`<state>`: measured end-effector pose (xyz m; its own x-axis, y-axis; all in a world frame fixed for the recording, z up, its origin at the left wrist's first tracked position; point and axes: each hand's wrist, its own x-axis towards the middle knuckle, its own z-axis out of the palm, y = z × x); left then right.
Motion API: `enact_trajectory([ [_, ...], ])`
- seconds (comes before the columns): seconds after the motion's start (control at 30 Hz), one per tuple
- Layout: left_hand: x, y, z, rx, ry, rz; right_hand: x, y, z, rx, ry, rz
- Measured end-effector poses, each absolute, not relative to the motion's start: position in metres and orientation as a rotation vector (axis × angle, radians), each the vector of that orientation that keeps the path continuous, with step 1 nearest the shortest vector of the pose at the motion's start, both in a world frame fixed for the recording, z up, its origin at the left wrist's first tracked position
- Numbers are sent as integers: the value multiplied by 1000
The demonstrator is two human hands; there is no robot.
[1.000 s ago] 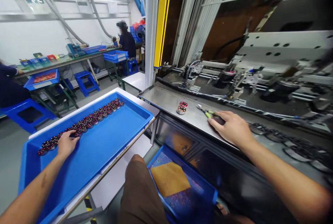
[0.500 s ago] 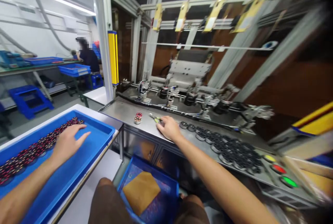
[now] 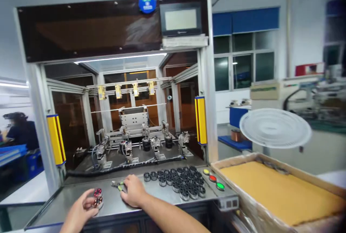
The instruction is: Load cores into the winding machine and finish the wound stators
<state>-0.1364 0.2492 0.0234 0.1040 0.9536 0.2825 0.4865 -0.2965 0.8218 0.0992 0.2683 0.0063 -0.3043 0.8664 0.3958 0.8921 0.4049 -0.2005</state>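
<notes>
On the metal ledge of the machine, my right hand (image 3: 133,190) is closed around the green handles of a pair of small cutting pliers (image 3: 119,186), jaws pointing left. My left hand (image 3: 82,207) is beside two wound motor stators, one with red windings (image 3: 97,192) and one with copper-coloured windings (image 3: 98,202). Its thumb and fingers are apart, curved around the near stator's left side; whether they touch it I cannot tell. To the right of my right hand, many black ring-shaped parts (image 3: 178,180) sit grouped on the ledge.
Behind the ledge stands a framed machine with several winding fixtures (image 3: 155,146) and yellow light guards (image 3: 200,120) on both sides. Yellow, red and green buttons (image 3: 213,178) are at the ledge's right. A lined box (image 3: 281,189) stands further right. A person (image 3: 23,132) sits far left.
My left hand has moved from above the blue tray of parts to the two stators on the ledge. The view has turned up and right. My right hand still holds the pliers.
</notes>
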Motion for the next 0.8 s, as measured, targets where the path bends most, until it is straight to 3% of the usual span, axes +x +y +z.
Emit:
enact_trajectory([
  [0.27, -126, 231, 13, 1684, 1560, 1310, 105, 269, -2, -1422, -2188, 146],
  [0.53, -116, 140, 30, 1584, 1411, 1715, 108, 256, 17, -1140, -2027, 352],
  [0.7, -100, 69, 28, 1653, 1335, 1875, 102, 178, 37, -868, -1851, 628],
  [0.8, -93, 38, 21, 1781, 1241, 1886, 101, 108, 39, -786, -1757, 971],
])
